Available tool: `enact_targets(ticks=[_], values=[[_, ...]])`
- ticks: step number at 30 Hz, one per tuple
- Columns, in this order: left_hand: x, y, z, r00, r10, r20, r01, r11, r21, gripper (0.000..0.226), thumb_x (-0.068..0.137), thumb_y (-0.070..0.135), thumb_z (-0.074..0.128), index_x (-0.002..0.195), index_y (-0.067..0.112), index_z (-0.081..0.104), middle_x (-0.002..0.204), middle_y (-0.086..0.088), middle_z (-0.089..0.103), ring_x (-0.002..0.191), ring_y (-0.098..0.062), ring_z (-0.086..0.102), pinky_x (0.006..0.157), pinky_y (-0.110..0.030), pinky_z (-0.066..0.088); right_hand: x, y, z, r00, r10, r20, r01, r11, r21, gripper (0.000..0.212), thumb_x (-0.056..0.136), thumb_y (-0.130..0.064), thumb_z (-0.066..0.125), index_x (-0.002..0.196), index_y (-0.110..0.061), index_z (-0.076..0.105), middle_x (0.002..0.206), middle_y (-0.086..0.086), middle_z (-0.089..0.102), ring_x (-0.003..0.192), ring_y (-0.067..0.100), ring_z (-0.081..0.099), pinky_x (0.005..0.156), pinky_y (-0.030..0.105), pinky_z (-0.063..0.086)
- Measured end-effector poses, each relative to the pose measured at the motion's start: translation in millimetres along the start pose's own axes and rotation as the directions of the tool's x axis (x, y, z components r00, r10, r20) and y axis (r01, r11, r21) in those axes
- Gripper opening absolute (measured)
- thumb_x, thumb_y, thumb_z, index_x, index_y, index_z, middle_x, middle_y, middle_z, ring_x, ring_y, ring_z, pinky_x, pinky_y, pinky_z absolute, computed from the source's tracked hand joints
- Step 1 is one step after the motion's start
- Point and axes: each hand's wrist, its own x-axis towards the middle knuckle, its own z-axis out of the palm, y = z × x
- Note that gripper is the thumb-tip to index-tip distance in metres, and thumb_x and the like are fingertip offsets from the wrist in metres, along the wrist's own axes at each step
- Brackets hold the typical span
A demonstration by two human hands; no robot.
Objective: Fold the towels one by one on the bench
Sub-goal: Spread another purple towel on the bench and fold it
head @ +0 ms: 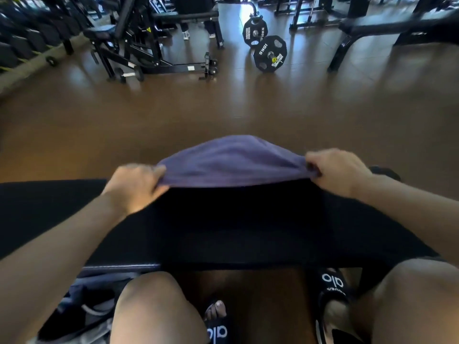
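Fingers: left hand (pixel 135 187) and right hand (pixel 335 170) each pinch an end of the soft purple cloth towel (pixel 231 162) | towel: held above the black padded bench (pixel 236 224) | step: likely spreading | next: lay flat, fold.

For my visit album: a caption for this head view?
Both hands, left and right, grip a purple towel above a black gym bench.

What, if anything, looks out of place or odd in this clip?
Nothing in the task itself: both hands, left and right, pinch the purple towel over the black bench. The only stray thing is a loaded barbell lying on the floor behind.
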Motion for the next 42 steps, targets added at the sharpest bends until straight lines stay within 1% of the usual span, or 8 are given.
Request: enact_targets(ticks=[4,16,20,24,27,31,35,42], values=[[-58,19,24,0.901,0.159,0.404,-0.178,0.984,0.009,0.015,0.096,0.043,0.053,0.098,0.03,0.06,0.073,0.011,0.066,0.059,-0.009,0.065,0.055,-0.027,0.054,-45,-10,28,0.906,-0.133,0.402,0.173,0.983,-0.065,0.015,0.088,-0.025,0.06,0.099,-0.033,0.053,0.095,-0.014,0.062,0.087,0.01,0.064,0.074,0.026,0.05],[-118,26,7,0.889,0.181,0.42,-0.127,0.98,-0.155,0.032,0.093,0.06,0.042,0.093,0.031,0.054,0.078,0.011,0.06,0.07,-0.015,0.062,0.061,-0.027,0.034,-68,-38,14,0.524,0.2,0.828,0.046,0.964,-0.263,0.033,0.077,-0.012,0.061,0.109,-0.009,0.065,0.096,0.008,0.073,0.055,0.012,0.062,0.043,0.017,0.045],[-127,23,0,0.865,0.107,0.49,0.013,0.972,-0.235,0.053,0.085,0.085,0.019,0.085,0.035,0.037,0.074,0.015,0.049,0.063,-0.009,0.05,0.062,-0.028,0.04,-60,-51,25,0.312,0.359,0.88,0.104,0.907,-0.407,0.024,0.083,-0.018,0.065,0.102,-0.005,0.071,0.089,0.006,0.075,0.072,0.018,0.069,0.082,0.03,0.061],[-112,14,4,0.891,-0.186,0.415,0.305,0.921,-0.242,0.052,0.09,0.076,0.017,0.093,0.03,0.042,0.074,0.013,0.051,0.072,-0.021,0.06,0.065,-0.035,0.04,-30,-83,24,0.682,0.109,0.723,0.12,0.959,-0.258,0.024,0.086,-0.037,0.062,0.102,-0.021,0.071,0.082,-0.001,0.071,0.069,0.014,0.067,0.07,0.03,0.059],[-87,18,21,0.851,-0.337,0.403,0.44,0.876,-0.196,0.033,0.1,0.05,0.041,0.123,0.026,0.045,0.115,0.002,0.06,0.105,-0.033,0.063,0.078,-0.041,0.048,-3,-130,38,0.88,-0.208,0.427,0.229,0.973,0.003,0.021,0.096,-0.033,0.05,0.112,-0.023,0.057,0.1,-0.002,0.063,0.097,0.024,0.064,0.086,0.04,0.052],[-56,27,50,0.789,-0.362,0.496,0.514,0.831,-0.211,0.062,0.105,0.052,0.031,0.161,0.033,0.014,0.167,-0.003,0.02,0.152,-0.028,0.022,0.121,-0.045,0.025,18,-184,76,0.931,-0.233,0.28,0.199,0.969,0.145,0.06,0.103,-0.046,0.037,0.158,-0.03,0.019,0.162,0.008,0.026,0.147,0.032,0.027,0.119,0.047,0.026],[-46,19,80,0.662,-0.431,0.613,0.628,0.765,-0.14,0.064,0.103,0.061,0.016,0.161,0.041,0.001,0.171,0.001,-0.006,0.157,-0.022,-0.005,0.127,-0.042,-0.001,30,-198,110,0.949,-0.156,0.275,0.133,0.986,0.1,0.064,0.105,-0.054,0.02,0.16,-0.031,-0.001,0.168,0.007,-0.003,0.155,0.027,-0.005,0.125,0.047,0.002],[-45,-13,101,0.71,-0.436,0.553,0.579,0.808,-0.108,0.063,0.101,0.064,0.015,0.16,0.045,0.002,0.17,0.005,-0.006,0.157,-0.017,-0.008,0.127,-0.039,-0.003,42,-165,122,0.976,-0.064,0.206,0.047,0.995,0.089,0.06,0.105,-0.055,0.013,0.16,-0.034,0.001,0.169,0.004,-0.004,0.155,0.023,-0.008,0.125,0.047,-0.003]])
